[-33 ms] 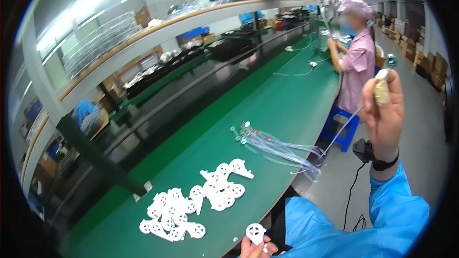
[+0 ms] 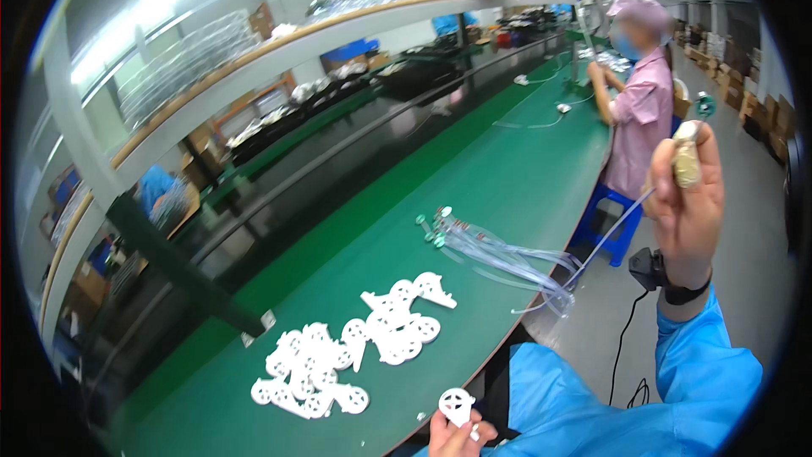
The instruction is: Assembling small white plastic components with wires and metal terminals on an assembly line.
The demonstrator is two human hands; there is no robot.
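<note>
Low at the front edge, my left hand (image 2: 455,438) pinches a white plastic part with a spoked round head (image 2: 457,404). My right hand (image 2: 692,211) is raised high on the right, its fingers closed on a thin clear tube (image 2: 622,218). A small round green piece (image 2: 705,105) sticks up past those fingertips, which carry yellowish and white coverings. The tube runs down toward a bundle of clear tubes (image 2: 507,250) with green and white ends, lying across the table's edge. Left of my left hand, several matching white parts (image 2: 313,368) lie in a loose heap on the green table (image 2: 406,288).
A co-worker in pink (image 2: 643,110) stands farther along the table by a blue stool (image 2: 613,228). A dark slanted post (image 2: 182,267) and a long shelf (image 2: 279,59) border the left side. A black device with a cable (image 2: 647,269) is near my right wrist.
The whole scene sits slightly farther right in the picture. Both hands keep the same holds.
</note>
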